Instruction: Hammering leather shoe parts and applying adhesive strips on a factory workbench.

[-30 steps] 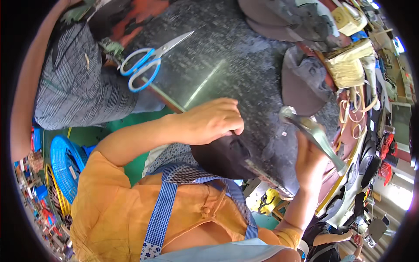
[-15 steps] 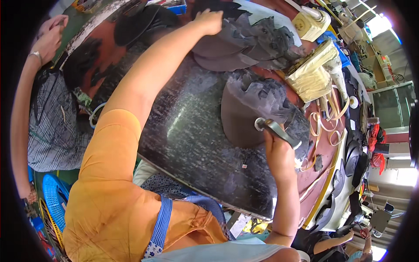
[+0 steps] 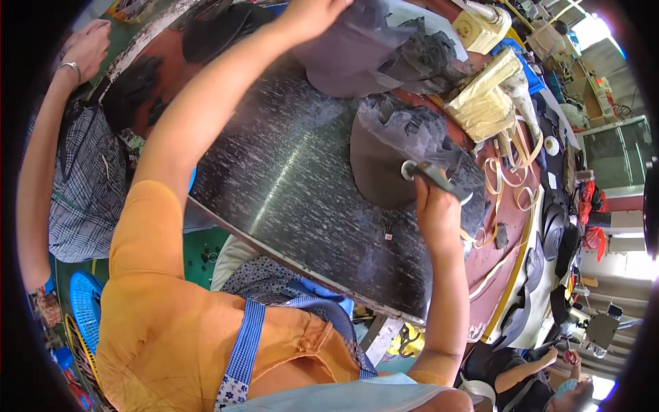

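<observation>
My right hand (image 3: 438, 216) is wrapped round a hammer, its dark metal head (image 3: 436, 180) with a round face on top of the fist. Just below the hammer lies a dark grey curved piece (image 3: 376, 161) with a rounded edge, among crumpled dark scraps (image 3: 412, 130). My left arm reaches to the far side, where my left hand (image 3: 312, 19) pinches the edge of another dark grey curved piece (image 3: 347, 58). Its fingertips are partly cut off by the upper rim. Both pieces are over a dark speckled slab (image 3: 274, 165).
Yellowish wrapped blocks (image 3: 486, 96) and loose cream strips (image 3: 504, 178) lie on the reddish tabletop (image 3: 491, 275) to the right. A co-worker's arm (image 3: 48, 130) is at the far left, near a blue basket (image 3: 86, 309). Another person (image 3: 522, 374) sits at the lower right.
My left hand has shifted up toward the rim, and the far dark piece now shows larger, pulled by its edge. My right hand with the hammer has stayed nearly in place.
</observation>
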Demonstrator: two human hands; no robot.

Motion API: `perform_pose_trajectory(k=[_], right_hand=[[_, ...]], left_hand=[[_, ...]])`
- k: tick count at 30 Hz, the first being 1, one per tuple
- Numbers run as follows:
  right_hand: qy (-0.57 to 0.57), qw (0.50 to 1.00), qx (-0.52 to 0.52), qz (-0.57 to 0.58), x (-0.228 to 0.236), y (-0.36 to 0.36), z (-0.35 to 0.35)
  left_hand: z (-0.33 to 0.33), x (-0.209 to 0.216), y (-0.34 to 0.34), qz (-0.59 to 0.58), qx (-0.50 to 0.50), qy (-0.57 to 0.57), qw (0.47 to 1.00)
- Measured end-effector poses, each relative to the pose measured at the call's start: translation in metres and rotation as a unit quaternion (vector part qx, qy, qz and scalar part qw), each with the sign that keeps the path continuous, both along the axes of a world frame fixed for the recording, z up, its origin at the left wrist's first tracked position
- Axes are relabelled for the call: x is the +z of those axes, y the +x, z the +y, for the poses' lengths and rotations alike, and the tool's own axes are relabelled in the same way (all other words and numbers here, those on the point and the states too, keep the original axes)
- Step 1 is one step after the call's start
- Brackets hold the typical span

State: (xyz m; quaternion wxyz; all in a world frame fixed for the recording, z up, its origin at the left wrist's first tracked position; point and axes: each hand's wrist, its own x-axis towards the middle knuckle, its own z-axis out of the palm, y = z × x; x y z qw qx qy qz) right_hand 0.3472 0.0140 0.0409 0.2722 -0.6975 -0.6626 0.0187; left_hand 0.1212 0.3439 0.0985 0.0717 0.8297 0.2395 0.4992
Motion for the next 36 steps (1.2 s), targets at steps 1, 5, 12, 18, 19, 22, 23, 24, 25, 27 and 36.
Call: perform_pose_trajectory(k=[1,5,12,18,19,22,23,24,25,27,36], right_hand=[[0.039,0.998,0.023,-0.040,0.004,0.001,0.001],[-0.091,0.975,-0.032,0.199,0.048,0.002,-0.007],[-0.104,0.832,0.147,0.524,0.102,-0.067,-0.046],[-0.165,0.821,0.031,0.546,0.041,-0.088,-0.073],[-0.173,0.829,0.022,0.532,0.035,-0.088,-0.074],[-0.180,0.823,0.008,0.539,0.030,-0.095,-0.076],[-0.182,0.823,-0.002,0.537,0.030,-0.096,-0.076],[-0.182,0.823,-0.002,0.538,0.029,-0.096,-0.077],[-0.177,0.821,-0.003,0.543,0.027,-0.096,-0.077],[-0.173,0.819,-0.005,0.548,0.022,-0.095,-0.077],[-0.174,0.807,-0.022,0.564,0.009,-0.089,-0.075]], left_hand=[[-0.033,0.032,-0.011,-0.007,-0.026,-0.038,0.999],[-0.133,0.073,-0.068,0.093,-0.103,-0.285,0.948],[-0.243,0.000,-0.083,-0.015,-0.322,-0.283,0.904],[-0.264,-0.030,-0.081,0.102,-0.246,-0.125,0.956],[-0.266,-0.027,-0.077,0.102,-0.235,-0.058,0.965],[-0.265,-0.027,-0.072,0.187,-0.266,-0.001,0.946],[-0.262,-0.033,-0.070,0.188,-0.266,-0.002,0.945],[-0.259,-0.039,-0.068,0.189,-0.274,0.015,0.943],[-0.257,-0.043,-0.066,0.190,-0.281,0.032,0.940],[-0.253,-0.047,-0.065,0.183,-0.290,0.038,0.938],[-0.241,-0.051,-0.053,0.185,-0.376,0.129,0.899]])
